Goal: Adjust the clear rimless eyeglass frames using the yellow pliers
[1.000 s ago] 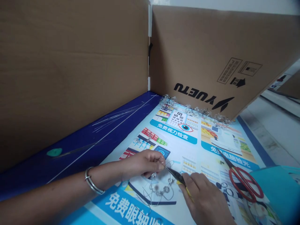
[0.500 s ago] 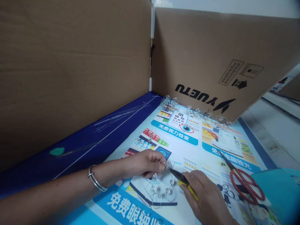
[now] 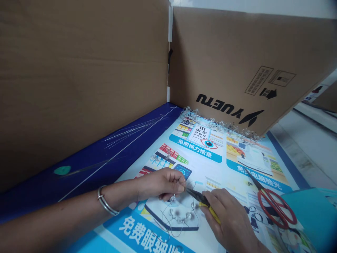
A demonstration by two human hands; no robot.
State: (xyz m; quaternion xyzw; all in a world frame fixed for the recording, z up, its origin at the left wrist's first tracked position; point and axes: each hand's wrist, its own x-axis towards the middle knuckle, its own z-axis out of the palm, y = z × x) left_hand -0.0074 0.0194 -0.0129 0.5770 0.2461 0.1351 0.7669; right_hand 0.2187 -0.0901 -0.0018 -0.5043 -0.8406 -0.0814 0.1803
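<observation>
Thin wire strung with clear beads (image 3: pixel 188 215) hangs in a loop below my left hand (image 3: pixel 168 184), whose thumb and fingers pinch the wire at its top. A silver bangle (image 3: pixel 106 201) circles the left wrist. My right hand (image 3: pixel 228 216) is wrapped round pliers (image 3: pixel 207 204) with yellow handles and dark jaws. The jaw tips point left and meet the wire beside my left fingertips; whether they grip it is too small to tell.
Red-handled scissors (image 3: pixel 276 207) lie right of my right hand, beside a turquoise item (image 3: pixel 313 211). More beaded wire (image 3: pixel 221 124) lines the foot of the cardboard wall (image 3: pixel 223 63). Loose wires and a green piece (image 3: pixel 62 170) rest on the blue surface (image 3: pixel 137 140) at left.
The pliers and my right hand have shifted slightly left, bringing the jaw tips closer to my left fingertips. My left hand still pinches the wire.
</observation>
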